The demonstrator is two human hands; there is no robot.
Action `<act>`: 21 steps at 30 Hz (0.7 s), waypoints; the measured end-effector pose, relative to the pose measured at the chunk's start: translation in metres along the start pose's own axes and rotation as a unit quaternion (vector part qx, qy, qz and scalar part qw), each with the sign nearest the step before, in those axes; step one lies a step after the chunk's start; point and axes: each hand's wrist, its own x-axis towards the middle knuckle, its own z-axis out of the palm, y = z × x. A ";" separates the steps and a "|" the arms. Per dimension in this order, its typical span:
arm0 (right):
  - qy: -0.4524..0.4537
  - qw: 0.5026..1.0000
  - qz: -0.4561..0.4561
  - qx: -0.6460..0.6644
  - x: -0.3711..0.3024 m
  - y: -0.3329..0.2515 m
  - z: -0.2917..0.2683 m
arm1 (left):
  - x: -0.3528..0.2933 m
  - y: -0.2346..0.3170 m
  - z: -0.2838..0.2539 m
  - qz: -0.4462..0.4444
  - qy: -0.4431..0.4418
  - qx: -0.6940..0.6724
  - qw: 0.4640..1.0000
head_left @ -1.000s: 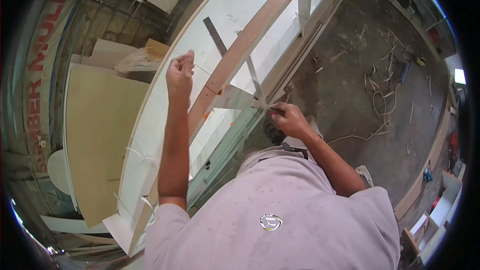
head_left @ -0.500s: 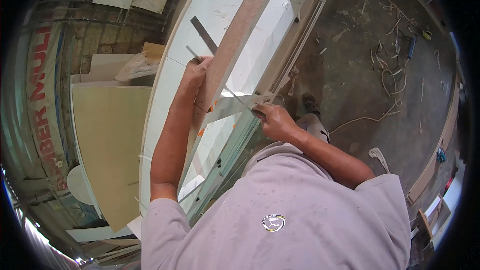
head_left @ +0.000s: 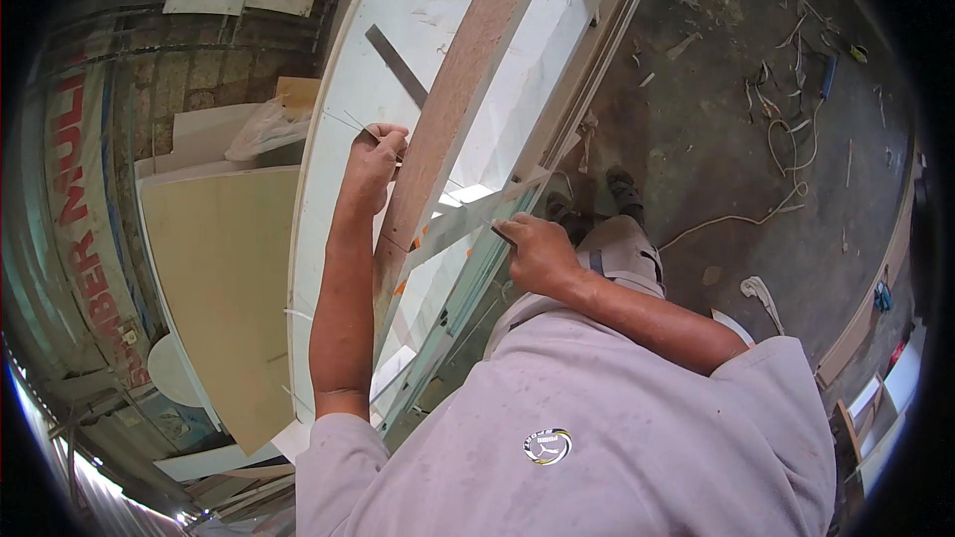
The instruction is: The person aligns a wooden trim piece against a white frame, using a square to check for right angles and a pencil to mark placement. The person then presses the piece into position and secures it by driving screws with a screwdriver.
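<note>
My left hand is closed, its fingers pinched on a thin strip whose end sticks out beyond the fingertips. It is beside the far-left edge of a reddish-brown wooden board, which stands lengthwise on a white panel. My right hand, on the board's other side, is closed around a small dark flat piece, mostly hidden by the fingers. A pale crosspiece joins the board near the right hand. Beyond the left hand, a grey flat bar meets the board at an angle.
To the left, a large beige sheet leans beside a plastic bag and a banner. Tangled cord and scraps lie on the concrete floor to the right. My feet stand beside the frame.
The right hand has drawn slightly back toward my body. The left hand has shifted a little left, off the board's edge. The strip that ran between both hands shows less plainly.
</note>
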 end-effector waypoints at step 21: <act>-0.011 0.999 -0.028 -0.021 -0.002 0.019 0.003 | -0.005 -0.015 -0.004 -0.051 0.022 0.042 0.998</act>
